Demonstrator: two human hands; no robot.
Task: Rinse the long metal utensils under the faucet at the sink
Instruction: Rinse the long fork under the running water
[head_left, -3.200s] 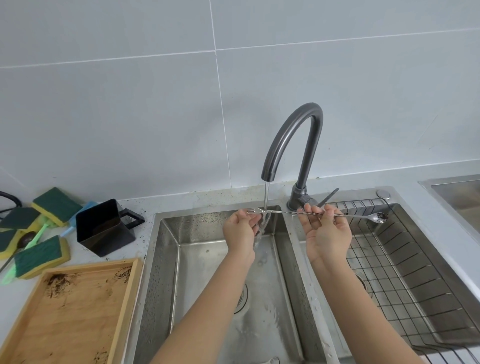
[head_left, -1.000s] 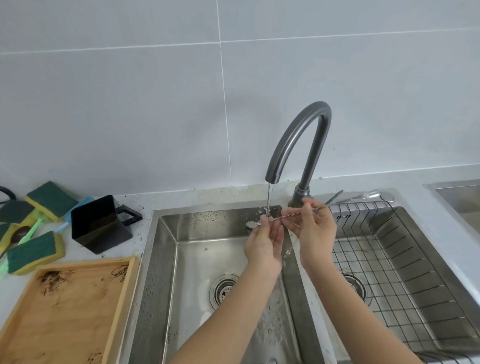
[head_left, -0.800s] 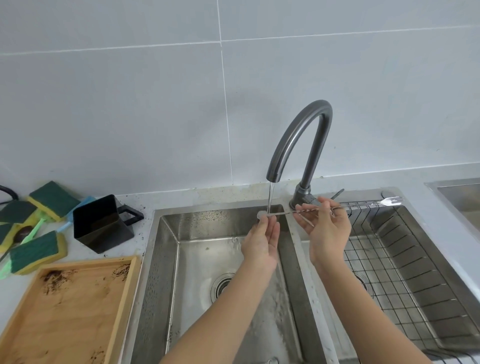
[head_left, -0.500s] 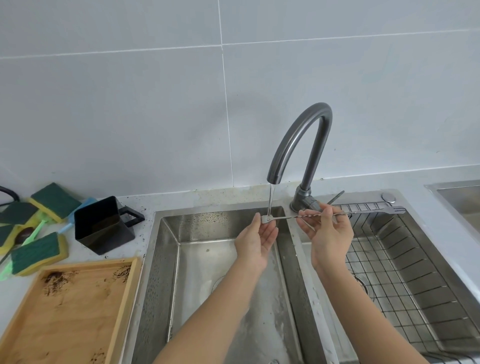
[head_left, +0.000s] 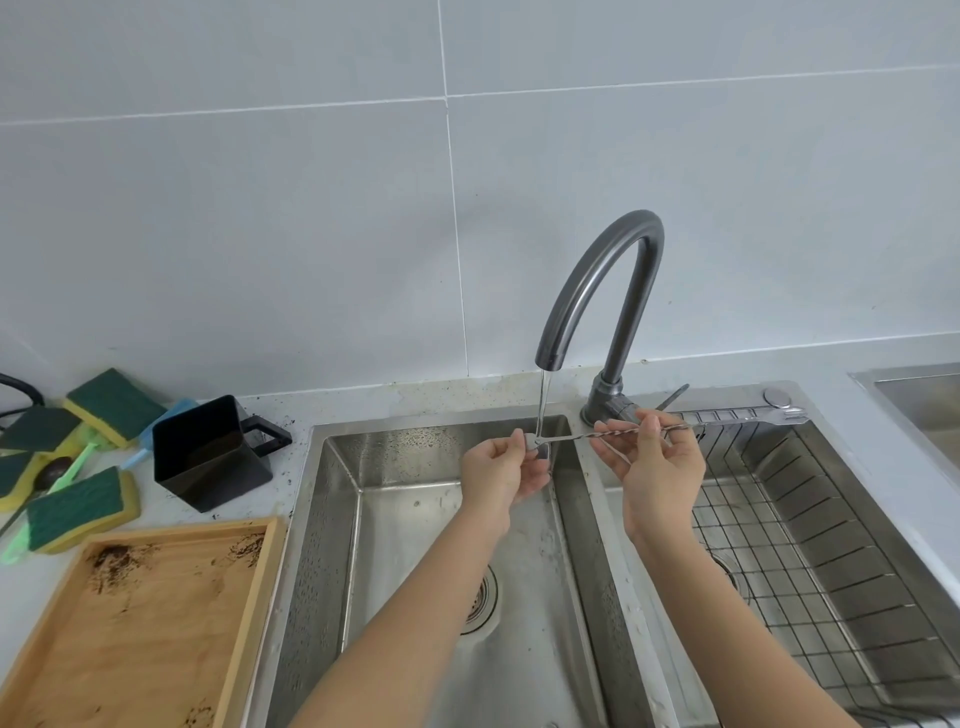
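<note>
Long metal utensil (head_left: 576, 437) lies left-right under faucet (head_left: 597, 291) stream; left hand (head_left: 501, 470) pinches its wet end, right hand (head_left: 657, 460) pinches mid-shaft.

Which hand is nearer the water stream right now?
Left. The left hand pinches the utensil end right under the water stream; the right hand holds the shaft farther right.

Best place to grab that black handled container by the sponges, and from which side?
Take the black container by its loop handle, coming from the sink side. The handle juts right, toward the sink, with bare counter around it; sponges crowd its left.
</note>
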